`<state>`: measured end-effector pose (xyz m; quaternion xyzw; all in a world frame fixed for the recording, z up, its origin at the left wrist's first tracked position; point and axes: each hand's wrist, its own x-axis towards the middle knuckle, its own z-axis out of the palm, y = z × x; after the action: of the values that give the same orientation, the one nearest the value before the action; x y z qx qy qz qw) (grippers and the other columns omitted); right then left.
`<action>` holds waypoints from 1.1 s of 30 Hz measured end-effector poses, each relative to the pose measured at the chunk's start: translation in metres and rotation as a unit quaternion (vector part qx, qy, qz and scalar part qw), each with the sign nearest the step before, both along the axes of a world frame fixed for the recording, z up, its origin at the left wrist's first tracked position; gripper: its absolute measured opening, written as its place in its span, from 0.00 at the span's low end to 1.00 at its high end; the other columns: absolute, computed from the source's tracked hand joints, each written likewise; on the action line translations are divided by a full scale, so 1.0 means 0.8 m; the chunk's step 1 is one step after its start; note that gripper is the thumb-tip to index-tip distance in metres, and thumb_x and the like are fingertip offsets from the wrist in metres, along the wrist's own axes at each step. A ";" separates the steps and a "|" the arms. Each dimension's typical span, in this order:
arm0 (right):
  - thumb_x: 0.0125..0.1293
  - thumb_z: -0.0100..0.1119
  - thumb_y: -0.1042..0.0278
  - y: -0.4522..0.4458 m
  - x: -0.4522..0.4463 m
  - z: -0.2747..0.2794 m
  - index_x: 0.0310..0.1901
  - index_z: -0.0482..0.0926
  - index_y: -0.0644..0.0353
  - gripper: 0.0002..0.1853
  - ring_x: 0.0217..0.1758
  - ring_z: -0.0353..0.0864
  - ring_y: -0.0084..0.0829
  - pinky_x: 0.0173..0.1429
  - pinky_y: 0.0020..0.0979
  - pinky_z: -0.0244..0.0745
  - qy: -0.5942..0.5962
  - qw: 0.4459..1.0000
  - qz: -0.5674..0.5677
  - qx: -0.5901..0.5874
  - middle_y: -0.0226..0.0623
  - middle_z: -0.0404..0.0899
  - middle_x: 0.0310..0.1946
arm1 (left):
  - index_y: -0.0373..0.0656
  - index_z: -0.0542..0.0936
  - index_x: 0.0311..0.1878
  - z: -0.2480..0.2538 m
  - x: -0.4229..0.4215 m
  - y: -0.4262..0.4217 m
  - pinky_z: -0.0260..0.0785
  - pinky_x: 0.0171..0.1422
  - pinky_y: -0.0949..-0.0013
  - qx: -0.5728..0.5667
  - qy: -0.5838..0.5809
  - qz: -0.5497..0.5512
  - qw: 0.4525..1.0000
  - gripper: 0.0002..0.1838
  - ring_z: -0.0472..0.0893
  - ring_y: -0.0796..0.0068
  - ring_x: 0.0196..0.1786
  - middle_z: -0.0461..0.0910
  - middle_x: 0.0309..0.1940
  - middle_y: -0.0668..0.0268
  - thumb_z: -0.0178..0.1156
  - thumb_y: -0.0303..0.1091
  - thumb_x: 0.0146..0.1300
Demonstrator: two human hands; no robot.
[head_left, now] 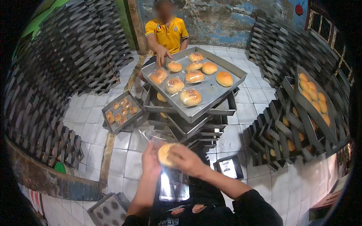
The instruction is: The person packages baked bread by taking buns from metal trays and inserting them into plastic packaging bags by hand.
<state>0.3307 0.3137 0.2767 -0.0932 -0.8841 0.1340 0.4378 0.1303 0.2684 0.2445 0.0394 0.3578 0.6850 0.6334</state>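
Black shirt [258, 209]; hands [185, 160] with bun [163, 155], wrapper [149, 135]; gap before tray edge [190, 115]

This looks like a bakery workroom to me: buns [209, 68], several bagged, on a tray [220, 95], and tall stacks [85, 47] of trays around the tiled floor [88, 116].

From here the nearest bun [164, 153] shows pale gold; the buns [224, 79] on the grey tray [215, 94] are browner. I see a yellow shirt [174, 37] with dark cuffs, a black sleeve [256, 205] close by, a wall [233, 24] patchy blue and brown-grey, and white gridded tiles [83, 116].
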 end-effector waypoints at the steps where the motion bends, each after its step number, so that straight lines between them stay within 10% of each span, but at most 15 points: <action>1: 0.58 0.65 0.71 0.006 0.005 0.002 0.54 0.79 0.65 0.21 0.61 0.81 0.51 0.66 0.49 0.77 0.001 0.999 -0.034 -0.016 0.50 0.80 0.55 | 0.37 0.77 0.59 0.012 0.013 0.002 0.74 0.68 0.54 0.012 0.049 0.059 0.997 0.20 0.80 0.57 0.64 0.80 0.61 0.51 0.55 0.45 0.78; 10: 0.65 0.56 0.72 -0.069 -0.051 0.004 0.63 0.74 0.63 0.23 0.74 0.70 0.50 0.80 0.60 0.54 -0.084 0.985 -0.012 -0.149 0.48 0.75 0.66 | 0.42 0.75 0.67 0.009 -0.021 -0.041 0.69 0.74 0.57 0.166 -0.086 -0.123 0.975 0.23 0.79 0.61 0.66 0.80 0.63 0.57 0.46 0.46 0.80; 14: 0.60 0.62 0.79 -0.052 -0.058 -0.013 0.70 0.69 0.59 0.34 0.76 0.69 0.48 0.80 0.65 0.50 -0.153 0.983 -0.060 -0.082 0.48 0.72 0.70 | 0.42 0.71 0.71 -0.016 0.054 -0.074 0.66 0.76 0.56 0.073 0.119 0.072 0.988 0.27 0.77 0.62 0.67 0.77 0.67 0.60 0.47 0.51 0.81; 17: 0.58 0.62 0.78 -0.052 -0.065 -0.002 0.68 0.71 0.59 0.33 0.74 0.71 0.49 0.79 0.66 0.52 -0.137 0.984 -0.041 -0.110 0.49 0.76 0.65 | 0.45 0.72 0.71 -0.004 0.030 -0.073 0.65 0.77 0.59 0.090 -0.035 0.065 0.993 0.26 0.75 0.67 0.69 0.77 0.66 0.62 0.48 0.51 0.81; 23: 0.56 0.67 0.78 -0.020 -0.094 0.030 0.57 0.75 0.60 0.25 0.63 0.77 0.51 0.75 0.60 0.61 -0.195 0.980 -0.038 -0.030 0.45 0.78 0.58 | 0.46 0.76 0.64 0.003 0.043 -0.022 0.67 0.73 0.59 0.142 0.052 0.190 0.970 0.24 0.78 0.66 0.62 0.79 0.60 0.63 0.45 0.54 0.82; 28: 0.60 0.67 0.79 -0.046 -0.081 0.027 0.43 0.79 0.62 0.10 0.47 0.83 0.46 0.50 0.42 0.77 -0.131 0.971 0.048 -0.192 0.42 0.82 0.44 | 0.39 0.72 0.68 0.017 0.000 -0.015 0.68 0.76 0.38 0.085 -0.162 0.164 0.969 0.39 0.75 0.47 0.69 0.74 0.67 0.51 0.39 0.68 0.78; 31: 0.66 0.65 0.77 -0.065 -0.067 0.029 0.40 0.79 0.62 0.04 0.43 0.83 0.35 0.42 0.37 0.78 -0.238 0.837 0.216 -0.442 0.39 0.82 0.40 | 0.40 0.72 0.68 -0.015 -0.013 -0.003 0.67 0.75 0.34 0.072 -0.064 0.093 0.991 0.38 0.75 0.47 0.68 0.74 0.67 0.51 0.40 0.67 0.78; 33: 0.71 0.65 0.71 -0.086 -0.056 0.059 0.39 0.80 0.61 0.05 0.41 0.82 0.26 0.40 0.33 0.77 -0.228 0.574 0.530 -0.582 0.34 0.80 0.38 | 0.41 0.73 0.67 -0.051 -0.048 -0.004 0.68 0.74 0.36 0.160 0.022 0.095 0.982 0.37 0.76 0.49 0.68 0.76 0.64 0.51 0.40 0.67 0.78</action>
<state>0.2862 0.2450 0.3243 0.1295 -0.5783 0.8020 -0.0752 0.0922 0.2651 0.2034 0.1217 0.2595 0.7894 0.5429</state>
